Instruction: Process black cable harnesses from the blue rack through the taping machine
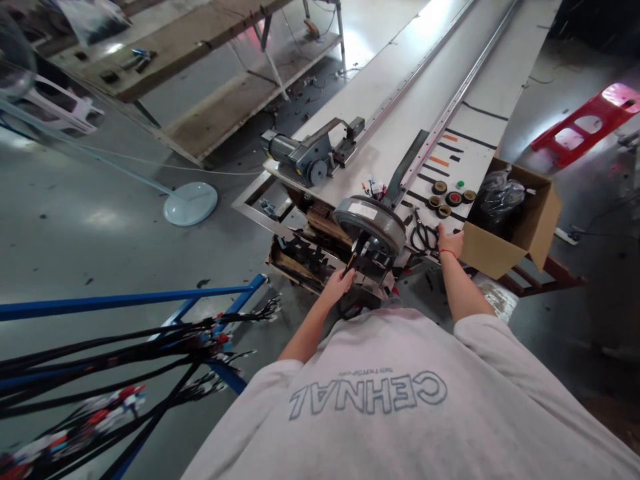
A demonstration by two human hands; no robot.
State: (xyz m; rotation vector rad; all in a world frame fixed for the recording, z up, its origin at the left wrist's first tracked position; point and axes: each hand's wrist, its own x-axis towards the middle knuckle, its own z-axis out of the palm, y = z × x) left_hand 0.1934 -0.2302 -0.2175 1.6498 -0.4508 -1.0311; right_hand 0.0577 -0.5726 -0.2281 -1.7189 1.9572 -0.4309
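Note:
My left hand (341,285) is closed around a thin dark cable (351,261) with a yellowish streak, just below a round grey wheel-like reel (373,223) with a white label. My right hand (451,241), with a red string at the wrist, is at the table's near edge, fingers curled; what they hold, if anything, is hidden. Black-handled scissors (424,237) lie just left of it. Several rolls of tape (454,199) and a small green piece (461,184) sit beyond it on the white table (400,87).
An open cardboard box (537,220) holding a plastic-wrapped dark item stands at the right. A grey motor unit (305,157) is mounted on the table. Black cable harnesses (150,347) hang on a blue rack (125,300) at left. A red stool (585,127) lies farther right.

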